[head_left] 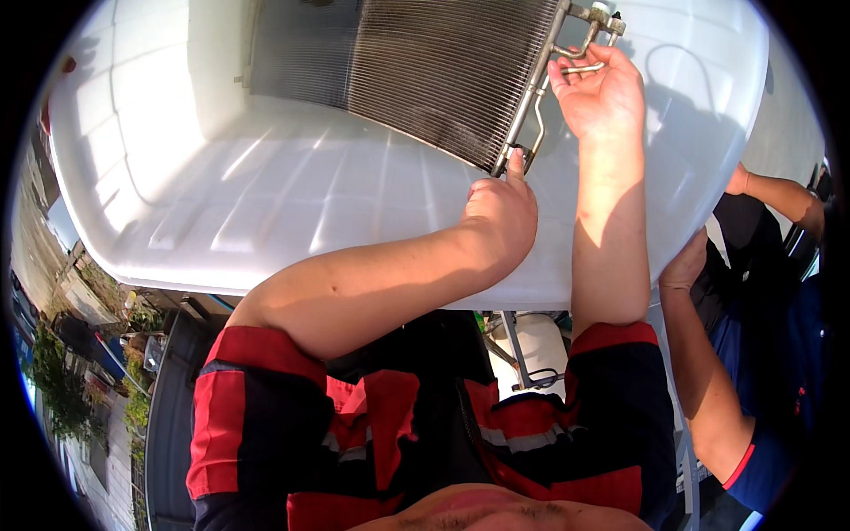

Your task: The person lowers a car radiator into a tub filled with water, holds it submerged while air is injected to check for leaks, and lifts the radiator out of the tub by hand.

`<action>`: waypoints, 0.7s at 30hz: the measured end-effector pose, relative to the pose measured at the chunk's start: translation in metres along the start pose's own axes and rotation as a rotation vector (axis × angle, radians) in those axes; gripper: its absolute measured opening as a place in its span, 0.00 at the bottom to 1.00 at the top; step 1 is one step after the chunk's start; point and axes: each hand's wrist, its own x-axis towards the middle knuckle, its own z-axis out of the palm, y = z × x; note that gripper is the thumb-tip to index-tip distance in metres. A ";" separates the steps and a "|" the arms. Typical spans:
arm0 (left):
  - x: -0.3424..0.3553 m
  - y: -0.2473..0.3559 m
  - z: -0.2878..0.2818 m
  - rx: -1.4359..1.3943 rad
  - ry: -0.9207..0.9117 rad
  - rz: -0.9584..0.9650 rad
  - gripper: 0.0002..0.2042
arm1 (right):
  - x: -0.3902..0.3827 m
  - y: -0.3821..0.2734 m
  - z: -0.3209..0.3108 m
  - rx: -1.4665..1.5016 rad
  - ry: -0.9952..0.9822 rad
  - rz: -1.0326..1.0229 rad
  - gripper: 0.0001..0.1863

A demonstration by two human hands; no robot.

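Note:
A dark finned condenser [434, 71] with metal side tubing lies tilted in the upper middle, above a white ribbed surface. My left hand [500, 217] is at its lower right corner. One digit stretches up against the corner fitting, and the other fingers are curled in by the lower edge, partly hidden. Farther up the right side, my right hand [606, 97] is turned palm up, fingers bent around a thin bent pipe [580, 68] of the condenser. Above those fingers sits a metal connector block [606, 19].
The white moulded panel [381, 221] spans the view with a rounded rim. On the right stands another person in a dark blue sleeve [766, 442], one hand [686, 261] at the panel's edge. Plants [57, 372] and paving show at lower left.

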 end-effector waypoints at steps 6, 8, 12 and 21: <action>0.007 -0.003 0.010 -0.115 -0.010 -0.067 0.33 | -0.002 0.003 0.004 -0.003 -0.017 0.004 0.08; 0.005 -0.003 0.007 -0.133 -0.006 -0.078 0.32 | -0.003 0.002 0.006 -0.003 -0.021 0.001 0.08; 0.004 -0.006 0.004 -0.157 -0.026 -0.023 0.31 | -0.003 0.002 0.008 -0.008 0.008 0.016 0.08; 0.007 0.003 0.004 -0.478 0.534 0.098 0.16 | -0.002 -0.005 0.000 -0.005 0.002 0.004 0.09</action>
